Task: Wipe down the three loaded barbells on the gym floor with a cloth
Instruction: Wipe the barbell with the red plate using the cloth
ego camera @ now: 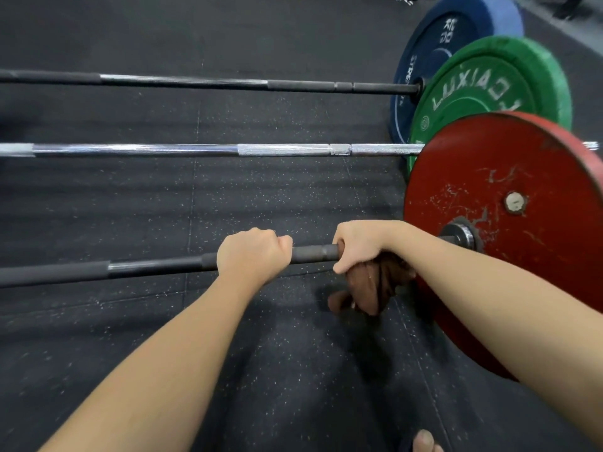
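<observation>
Three barbells lie side by side on the black rubber floor. The nearest black bar (156, 267) carries a scuffed red plate (528, 256) at its right end. My left hand (253, 256) grips this bar bare. Just to the right, my right hand (362, 246) grips a brown cloth (368, 288) wrapped round the same bar, close to the red plate; the cloth's loose end hangs below the bar. The middle chrome bar (195, 150) bears a green plate (483, 93). The far black bar (212, 82) bears a dark blue plate (434, 50).
Speckled black rubber mats (130, 207) cover the floor between the bars. A lighter blue plate (509, 17) stands behind the dark blue one. A bare toe (424, 442) shows at the bottom edge. The bars' left ends run out of view.
</observation>
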### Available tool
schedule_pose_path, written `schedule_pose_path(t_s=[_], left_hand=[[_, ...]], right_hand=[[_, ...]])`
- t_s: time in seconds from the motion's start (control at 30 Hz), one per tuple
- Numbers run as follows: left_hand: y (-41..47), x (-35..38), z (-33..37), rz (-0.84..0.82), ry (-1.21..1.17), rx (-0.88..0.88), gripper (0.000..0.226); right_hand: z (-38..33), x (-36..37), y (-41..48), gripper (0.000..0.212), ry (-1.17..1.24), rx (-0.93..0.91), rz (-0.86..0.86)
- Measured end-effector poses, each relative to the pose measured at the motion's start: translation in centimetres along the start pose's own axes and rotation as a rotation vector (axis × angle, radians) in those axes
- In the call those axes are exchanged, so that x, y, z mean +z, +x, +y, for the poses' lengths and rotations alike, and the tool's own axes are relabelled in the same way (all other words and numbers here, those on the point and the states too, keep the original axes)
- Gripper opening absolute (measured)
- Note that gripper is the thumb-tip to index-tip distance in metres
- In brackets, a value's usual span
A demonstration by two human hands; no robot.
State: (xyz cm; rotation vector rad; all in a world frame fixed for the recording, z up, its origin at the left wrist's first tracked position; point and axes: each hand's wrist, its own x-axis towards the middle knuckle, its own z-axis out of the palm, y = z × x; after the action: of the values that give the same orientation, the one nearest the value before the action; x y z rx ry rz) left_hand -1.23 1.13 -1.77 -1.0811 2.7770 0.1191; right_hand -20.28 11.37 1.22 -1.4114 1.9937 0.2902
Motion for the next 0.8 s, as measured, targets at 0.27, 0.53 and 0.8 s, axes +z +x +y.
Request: schedule_pose_path(t_s=[0.27, 0.53, 0.8], left_hand=[[-0.7, -0.8, 0.1, -0.026, -0.01, 0.02, 0.021], [-0.2, -1.4, 0.0, -0.135, -0.092, -0.008, 0.029], [-0.2, -0.9, 0.1, -0.067, 0.072, 0.084, 0.021]], right_hand=[[0.0, 8.5, 0.0, 0.034, -0.437, 0.046, 1.019], [-0.7, 1.6, -0.3, 0.035, -0.206, 0.048, 0.167], [-0.4, -0.2, 1.4, 0.03, 0.059, 0.001, -0.088]])
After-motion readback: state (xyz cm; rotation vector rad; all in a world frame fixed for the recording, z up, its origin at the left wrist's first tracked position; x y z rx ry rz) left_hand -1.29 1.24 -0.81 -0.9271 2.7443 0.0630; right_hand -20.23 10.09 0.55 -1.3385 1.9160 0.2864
